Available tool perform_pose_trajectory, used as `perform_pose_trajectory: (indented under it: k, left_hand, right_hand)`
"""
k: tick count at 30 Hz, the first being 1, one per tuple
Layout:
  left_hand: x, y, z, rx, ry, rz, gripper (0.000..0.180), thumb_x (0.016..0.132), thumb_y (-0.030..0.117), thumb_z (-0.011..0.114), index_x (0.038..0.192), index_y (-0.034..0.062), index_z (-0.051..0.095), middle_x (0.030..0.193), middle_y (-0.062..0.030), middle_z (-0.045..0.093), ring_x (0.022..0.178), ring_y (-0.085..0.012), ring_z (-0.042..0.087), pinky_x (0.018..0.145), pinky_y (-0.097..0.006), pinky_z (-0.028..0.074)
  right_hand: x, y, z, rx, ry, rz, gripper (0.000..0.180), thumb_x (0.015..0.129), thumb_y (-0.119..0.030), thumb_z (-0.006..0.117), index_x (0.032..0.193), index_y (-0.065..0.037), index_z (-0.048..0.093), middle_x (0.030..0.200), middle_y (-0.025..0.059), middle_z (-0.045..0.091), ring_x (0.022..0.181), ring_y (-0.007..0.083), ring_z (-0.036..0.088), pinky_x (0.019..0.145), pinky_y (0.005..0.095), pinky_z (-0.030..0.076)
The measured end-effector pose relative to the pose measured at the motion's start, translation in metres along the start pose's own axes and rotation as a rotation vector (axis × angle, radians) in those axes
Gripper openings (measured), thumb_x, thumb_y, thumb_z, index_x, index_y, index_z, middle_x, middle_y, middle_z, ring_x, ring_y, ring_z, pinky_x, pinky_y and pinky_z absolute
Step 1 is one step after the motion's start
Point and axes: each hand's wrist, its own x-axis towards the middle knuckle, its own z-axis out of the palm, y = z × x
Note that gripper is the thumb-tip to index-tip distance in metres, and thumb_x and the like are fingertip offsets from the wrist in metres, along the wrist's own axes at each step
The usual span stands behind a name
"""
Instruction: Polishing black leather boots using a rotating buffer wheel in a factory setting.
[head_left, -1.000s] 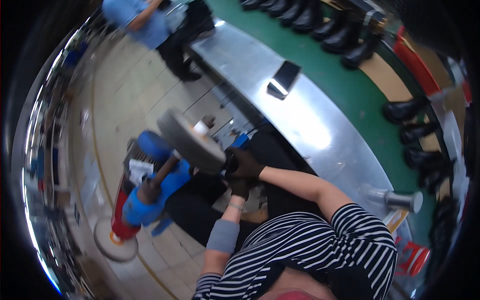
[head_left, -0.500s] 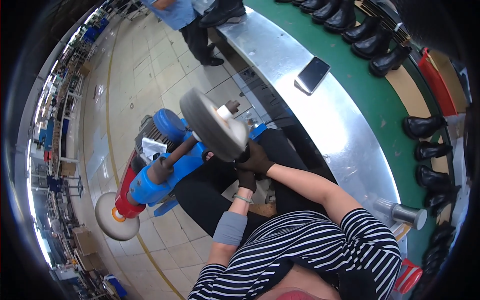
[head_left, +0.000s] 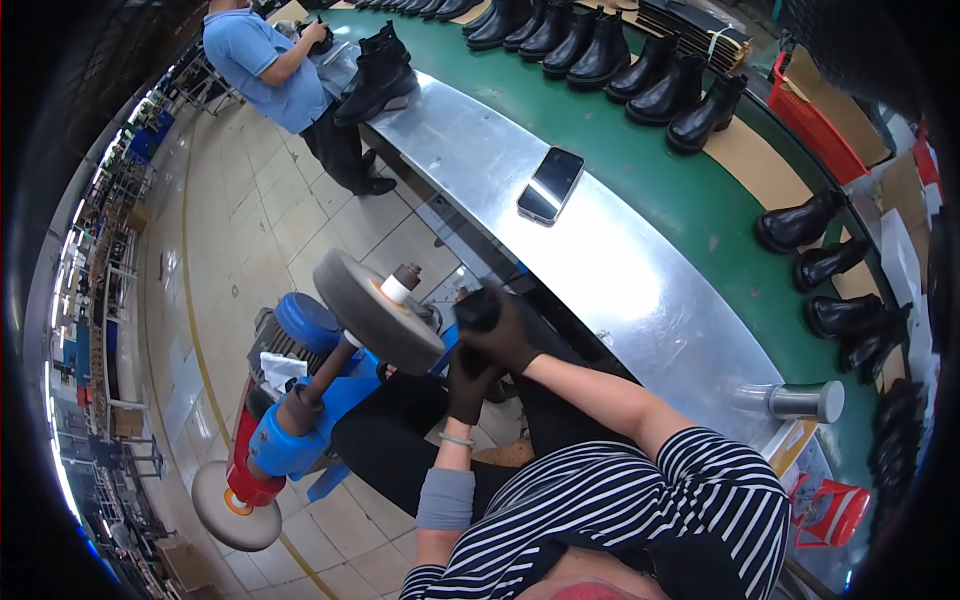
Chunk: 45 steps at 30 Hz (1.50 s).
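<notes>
A black boot (head_left: pixel 478 311), mostly hidden by my gloves, is held just right of a grey buffing wheel (head_left: pixel 375 315), with a small gap between them. My right hand (head_left: pixel 508 338), in a dark brown glove, wraps round it from the right. Lower down, my left hand (head_left: pixel 470 384), gloved alike, closes on the boot's near part. The wheel sits on the shaft of a blue and red polishing machine (head_left: pixel 290 440); a second, pale wheel (head_left: pixel 237 508) is at the machine's other end.
To the right runs a metal ledge (head_left: pixel 640 270) carrying a phone (head_left: pixel 551 185) and a metal cylinder (head_left: pixel 806 401). Black boots (head_left: pixel 600 50) line the green conveyor belt (head_left: pixel 660 190). A black boot (head_left: pixel 380 75) stands on the ledge's far end, beside a person in blue (head_left: pixel 265 65).
My view has shifted, bringing more of the conveyor and the person into sight. Both hands have drawn the boot away from the wheel to its right, showing more of the boot.
</notes>
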Motion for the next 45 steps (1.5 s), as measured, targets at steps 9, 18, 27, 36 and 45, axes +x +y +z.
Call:
perform_pose_trajectory:
  k: [9,18,27,36,45]
  left_hand:
    - [0.006,-0.002,0.014,-0.187,-0.056,-0.179,0.054,0.089,0.011,0.066,0.138,-0.0003,0.045,0.13,-0.013,0.057,0.112,-0.0202,0.059,0.093,-0.032,0.049]
    - [0.008,-0.025,0.006,-0.152,-0.023,-0.201,0.049,0.093,0.017,0.063,0.136,-0.0005,0.047,0.124,-0.0144,0.06,0.101,-0.0203,0.064,0.085,-0.032,0.053]
    - [0.005,-0.038,0.004,-0.165,0.074,-0.259,0.042,0.091,0.012,0.063,0.129,-0.0022,0.053,0.117,-0.0134,0.064,0.102,-0.0183,0.063,0.088,-0.03,0.05]
    - [0.004,-0.041,0.005,-0.208,0.092,-0.314,0.04,0.091,0.013,0.063,0.128,0.0001,0.056,0.114,-0.0127,0.066,0.099,-0.0184,0.065,0.086,-0.031,0.052]
    - [0.004,-0.017,0.004,-0.153,0.077,-0.312,0.039,0.093,0.019,0.061,0.128,0.0016,0.056,0.114,-0.0106,0.066,0.098,-0.0169,0.064,0.083,-0.029,0.05]
  right_hand:
    - [0.083,0.021,-0.159,-0.045,0.626,0.393,0.085,0.065,-0.026,0.084,0.133,0.001,0.042,0.109,0.0195,0.06,0.098,0.0271,0.062,0.084,0.0354,0.053]
    - [0.155,0.115,-0.273,0.384,0.535,0.115,0.035,0.086,-0.034,0.068,0.104,-0.004,0.06,0.075,0.0053,0.049,0.066,0.0174,0.05,0.063,0.0308,0.045]
    - [0.289,0.131,-0.417,0.846,0.799,0.165,0.072,0.074,-0.05,0.074,0.133,-0.022,0.045,0.127,0.0089,0.045,0.091,0.0262,0.048,0.084,0.0468,0.042]
    - [0.255,0.176,-0.539,-0.073,0.729,0.279,0.069,0.074,-0.05,0.075,0.13,-0.019,0.051,0.134,0.0078,0.05,0.116,0.0315,0.051,0.097,0.0521,0.044]
    - [0.142,0.125,-0.538,0.181,0.896,0.119,0.033,0.079,-0.021,0.071,0.104,-0.001,0.065,0.102,0.0134,0.065,0.093,0.0286,0.064,0.078,0.0437,0.055]
